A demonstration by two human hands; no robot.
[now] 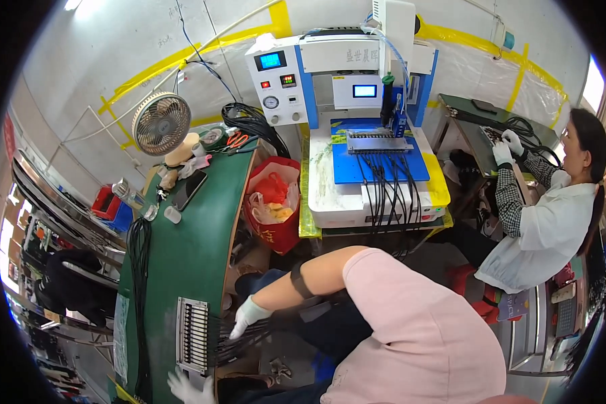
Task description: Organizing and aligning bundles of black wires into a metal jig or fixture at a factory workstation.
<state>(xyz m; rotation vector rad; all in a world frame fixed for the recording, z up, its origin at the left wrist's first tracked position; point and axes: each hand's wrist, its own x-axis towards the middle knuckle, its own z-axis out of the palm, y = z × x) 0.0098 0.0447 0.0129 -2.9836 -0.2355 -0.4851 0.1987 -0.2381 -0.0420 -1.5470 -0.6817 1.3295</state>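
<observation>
Left gloved hand [192,388] seen with fingers spread, just beside the metal fixture's [194,334] lower end. Right gloved hand [250,318] held at black cables [239,342]; whether clamped cannot be told. Fixture, silvery, dark-striped, laid on green table [188,249].

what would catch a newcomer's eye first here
The white machine at upper centre, with its bright blue plate, would probably stand out first. Then the red bag between it and the green table. At lower left, the white-gloved left hand shows below the metal tray, the right hand to its right.
</observation>
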